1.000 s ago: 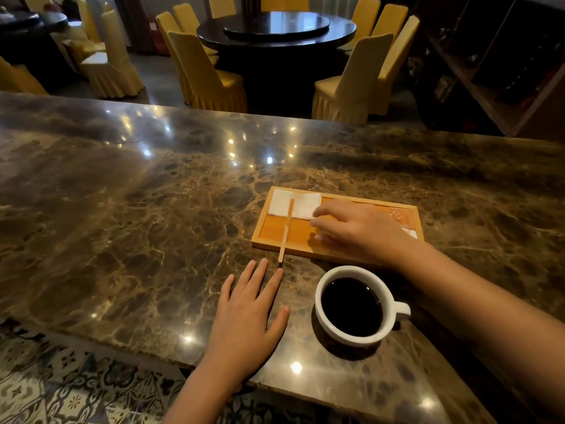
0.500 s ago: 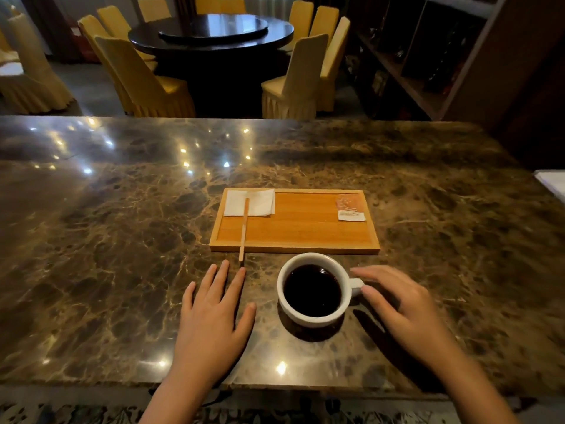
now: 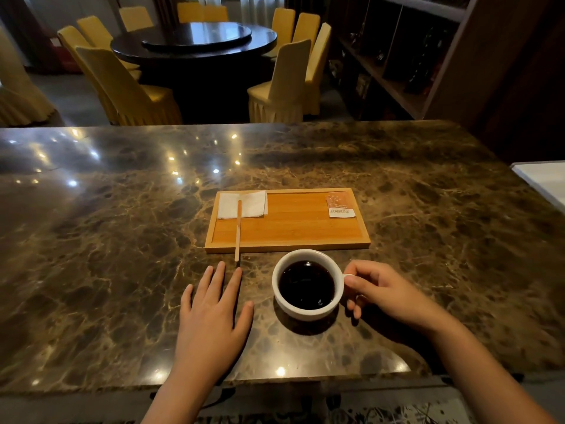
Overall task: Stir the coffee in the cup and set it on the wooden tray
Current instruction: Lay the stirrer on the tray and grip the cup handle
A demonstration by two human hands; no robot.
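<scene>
A white cup (image 3: pixel 307 310) full of black coffee stands on the marble counter, just in front of the wooden tray (image 3: pixel 287 246). My right hand (image 3: pixel 385 290) is closed around the cup's handle on its right side. A thin wooden stir stick (image 3: pixel 238 229) lies with its far end on a white napkin (image 3: pixel 253 205) in the tray's left corner and its near end overhanging the tray edge onto the counter. My left hand (image 3: pixel 214 310) rests flat on the counter, fingers spread, its fingertips just short of the stick's near end.
An orange sugar sachet (image 3: pixel 340 204) lies in the tray's far right corner. A white object (image 3: pixel 544 182) sits at the counter's right edge. Beyond the counter (image 3: pixel 122 240) stand a round dark table (image 3: pixel 195 41) with yellow-covered chairs and a dark shelf unit (image 3: pixel 397 56).
My right hand left the tray, came down beside the cup and closed on its handle. The view swung so the tray and cup sit nearer the centre. My left hand stayed flat.
</scene>
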